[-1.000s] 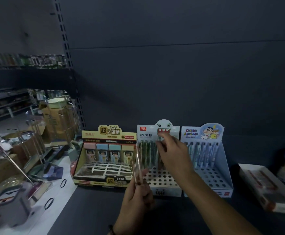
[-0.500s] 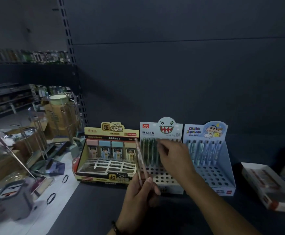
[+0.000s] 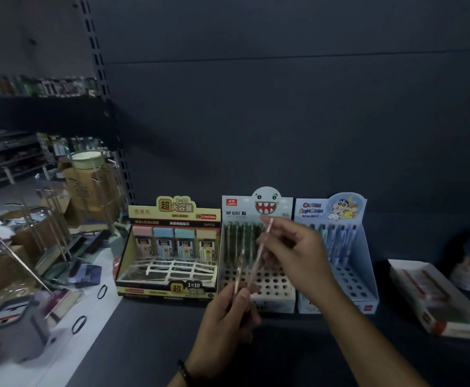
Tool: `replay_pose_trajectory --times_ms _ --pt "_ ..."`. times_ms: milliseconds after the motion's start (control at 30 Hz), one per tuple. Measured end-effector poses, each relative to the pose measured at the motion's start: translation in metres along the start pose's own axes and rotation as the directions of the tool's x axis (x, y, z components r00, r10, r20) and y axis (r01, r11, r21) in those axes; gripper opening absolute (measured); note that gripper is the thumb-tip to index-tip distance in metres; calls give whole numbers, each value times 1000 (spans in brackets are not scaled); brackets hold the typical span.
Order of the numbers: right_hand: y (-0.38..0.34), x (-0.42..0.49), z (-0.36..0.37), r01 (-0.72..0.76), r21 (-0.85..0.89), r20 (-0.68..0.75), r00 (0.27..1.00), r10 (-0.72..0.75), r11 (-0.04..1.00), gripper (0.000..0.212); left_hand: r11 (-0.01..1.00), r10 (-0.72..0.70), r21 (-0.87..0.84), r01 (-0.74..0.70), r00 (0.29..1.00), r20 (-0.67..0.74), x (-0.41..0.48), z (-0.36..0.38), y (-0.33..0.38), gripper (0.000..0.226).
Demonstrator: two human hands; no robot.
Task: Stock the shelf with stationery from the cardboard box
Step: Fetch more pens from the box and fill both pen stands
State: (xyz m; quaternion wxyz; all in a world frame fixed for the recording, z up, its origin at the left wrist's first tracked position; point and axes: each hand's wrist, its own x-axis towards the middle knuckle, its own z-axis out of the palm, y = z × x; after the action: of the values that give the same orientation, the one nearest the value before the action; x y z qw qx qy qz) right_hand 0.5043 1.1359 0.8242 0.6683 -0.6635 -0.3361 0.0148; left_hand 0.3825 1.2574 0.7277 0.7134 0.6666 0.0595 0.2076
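Step in hand: loading pens into the shark-headed display (image 3: 273,301), centre of frame, on the dark shelf (image 3: 144,347).

Right hand (image 3: 298,255): thumb and forefinger pinch one pen (image 3: 261,247) on its upper half. The other fingers are loosely curled. The pen tilts, cap end toward the shark's mouth and tip down over the perforated tray.

Left hand (image 3: 225,325), lower centre: fingers closed around the lower end of a second pen (image 3: 239,270). Whether it holds more cannot be told. The two pens' lower ends lie close together at this hand.

Next move, as judged: free the pinched pen from the left hand's grip, stand it nearer upright and seat its tip in an open hole in front of the green pens (image 3: 238,241) filling the back row. The holes are small and closely spaced, so the tip needs accurate aiming.

Materials: both pens are slim, pinkish and seemingly translucent. The display is printed card with a die-cut head and a grid of round holes. The yellow box (image 3: 172,212) to its left holds pastel rectangular cases behind a white lattice. The blue cartoon display (image 3: 315,209) to the right is of like build. No cardboard box can be identified with certainty.
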Motion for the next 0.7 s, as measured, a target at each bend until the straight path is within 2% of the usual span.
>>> replay_pose_trajectory --times_ms 133,267,367,467,600,700 --pt "-4 17 -28 37 -149 -116 992 -55 988 34 999 -32 -27 32 999 -17 1 -1 0 28" --pt "9 27 -44 66 -425 -239 954 -182 903 35 974 -135 -186 130 991 -12 1 -2 -3 29" --pt "17 29 -42 103 -572 -206 942 -264 814 33 951 -143 -277 137 990 0 3 -2 -3 20" --pt "27 32 -38 179 -683 -161 909 -385 708 32 968 -82 -240 78 997 -6 0 0 0 18" --pt "35 36 -33 157 -715 -122 932 -342 681 35 987 45 -152 -53 997 -58 1 1 7 16" --pt "36 34 -30 121 -713 -122 948 -293 690 34 990 59 -121 -66 996 -63 2 1 4 22"
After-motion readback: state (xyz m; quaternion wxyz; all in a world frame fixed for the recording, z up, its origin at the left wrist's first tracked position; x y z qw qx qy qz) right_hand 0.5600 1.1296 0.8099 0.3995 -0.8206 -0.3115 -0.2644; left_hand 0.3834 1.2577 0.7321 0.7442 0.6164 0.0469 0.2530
